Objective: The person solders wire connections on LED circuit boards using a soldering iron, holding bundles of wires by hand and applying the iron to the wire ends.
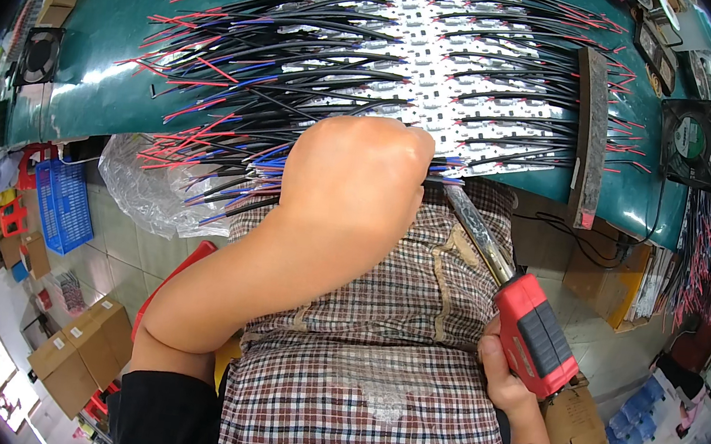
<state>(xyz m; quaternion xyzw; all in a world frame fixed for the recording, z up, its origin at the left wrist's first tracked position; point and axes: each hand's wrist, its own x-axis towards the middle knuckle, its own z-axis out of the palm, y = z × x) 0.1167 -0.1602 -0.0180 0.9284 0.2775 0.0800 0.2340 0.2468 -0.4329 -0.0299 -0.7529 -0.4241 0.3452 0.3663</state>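
My left hand [352, 178] is closed over a bunch of thin wires [271, 165] at the table's near edge. Their blue, red and black ends stick out to its left, and a few short ends show on its right; the fingertips are hidden. My right hand [499, 361] grips a red and black soldering gun [535, 335] from below. Its metal barrel slants up and left, the tip close to the wire ends beside my left hand. Just beyond lies a white sheet of small circuit boards [425, 76], with rows of black wires fanning out on both sides.
A dark, worn bar [589, 139] lies across the right-hand wires. Small black fans stand at the right [691, 144] and left [39, 56] of the green table [93, 104]. A clear plastic bag [157, 191] hangs below the left edge. Checked cloth [372, 382] covers my lap.
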